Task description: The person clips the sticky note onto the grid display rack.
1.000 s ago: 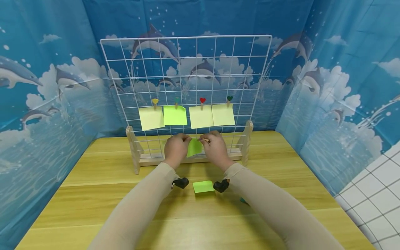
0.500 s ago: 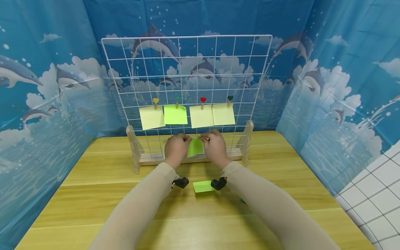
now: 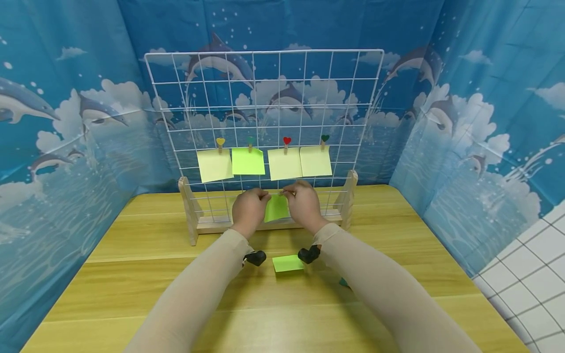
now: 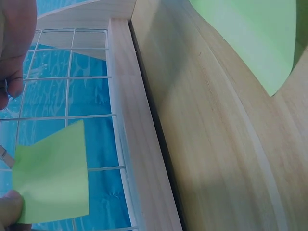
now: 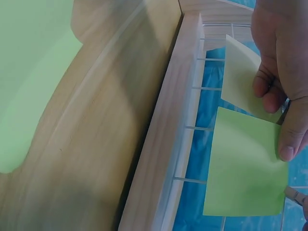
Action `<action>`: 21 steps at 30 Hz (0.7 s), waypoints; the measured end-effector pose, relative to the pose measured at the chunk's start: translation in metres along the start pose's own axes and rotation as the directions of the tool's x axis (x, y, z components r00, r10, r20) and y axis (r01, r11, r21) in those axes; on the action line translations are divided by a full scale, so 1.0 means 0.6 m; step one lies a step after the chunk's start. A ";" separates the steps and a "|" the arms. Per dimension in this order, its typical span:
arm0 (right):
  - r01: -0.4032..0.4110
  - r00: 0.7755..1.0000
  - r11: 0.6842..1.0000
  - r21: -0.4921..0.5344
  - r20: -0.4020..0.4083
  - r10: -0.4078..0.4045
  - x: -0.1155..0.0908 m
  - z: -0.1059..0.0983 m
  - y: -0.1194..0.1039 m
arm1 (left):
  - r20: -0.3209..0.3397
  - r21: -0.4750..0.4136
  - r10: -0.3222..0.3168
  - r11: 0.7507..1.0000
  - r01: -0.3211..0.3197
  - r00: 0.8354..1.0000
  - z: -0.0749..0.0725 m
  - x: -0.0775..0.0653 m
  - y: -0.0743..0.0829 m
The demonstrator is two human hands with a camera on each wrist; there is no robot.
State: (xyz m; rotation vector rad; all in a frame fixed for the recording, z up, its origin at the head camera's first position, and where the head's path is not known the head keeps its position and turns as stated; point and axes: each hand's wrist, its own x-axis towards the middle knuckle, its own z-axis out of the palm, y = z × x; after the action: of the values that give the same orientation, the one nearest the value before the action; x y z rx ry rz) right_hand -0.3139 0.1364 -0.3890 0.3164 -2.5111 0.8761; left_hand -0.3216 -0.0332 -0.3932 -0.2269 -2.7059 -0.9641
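In the head view my left hand (image 3: 248, 210) pinches a light-green sticky note (image 3: 276, 208) by its upper left, in front of the lower part of a white wire grid (image 3: 279, 107). My right hand (image 3: 305, 205) pinches a small wooden clothespin (image 3: 281, 193) at the note's top edge. From the right wrist, the clothespin (image 5: 294, 195) lies at the note's edge, and the left thumb (image 5: 287, 150) presses on the note (image 5: 243, 166). A pale note (image 5: 240, 79) shows behind the left hand there, mostly hidden in the head view.
Several notes, among them a bright green one (image 3: 248, 162), hang higher on the grid from heart-topped clothespins. Wooden feet (image 3: 190, 211) support the grid. Another green note (image 3: 288, 264) lies on the table (image 3: 282, 318) between my wrists. A small teal thing (image 3: 344, 282) lies by the right sleeve.
My right hand has shifted slightly up and left with the clothespin, and more of the held note shows. The left hand has hardly moved.
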 end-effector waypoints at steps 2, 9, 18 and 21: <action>0.002 1.000 1.000 -0.005 0.012 -0.002 0.001 -0.001 -0.003 | -0.004 0.004 0.000 1.000 0.000 1.000 0.000 0.000 -0.001; -0.003 0.999 0.999 -0.048 0.033 0.005 0.006 -0.005 -0.009 | -0.009 0.006 0.014 1.000 -0.014 1.000 0.002 0.002 -0.003; -0.023 0.996 0.993 -0.115 0.084 0.032 0.013 -0.007 -0.010 | -0.017 0.015 0.029 0.999 -0.029 0.999 0.003 0.004 -0.006; -0.014 0.996 0.990 -0.137 0.090 0.027 0.014 -0.008 -0.009 | -0.019 0.017 0.032 0.999 -0.031 0.999 0.004 0.005 -0.006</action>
State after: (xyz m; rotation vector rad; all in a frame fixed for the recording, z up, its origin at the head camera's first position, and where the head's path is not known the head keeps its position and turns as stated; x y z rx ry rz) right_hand -0.3177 0.1346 -0.3788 0.2928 -2.6478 0.7077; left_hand -0.3255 -0.0343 -0.3961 -0.2546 -2.6839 -0.9293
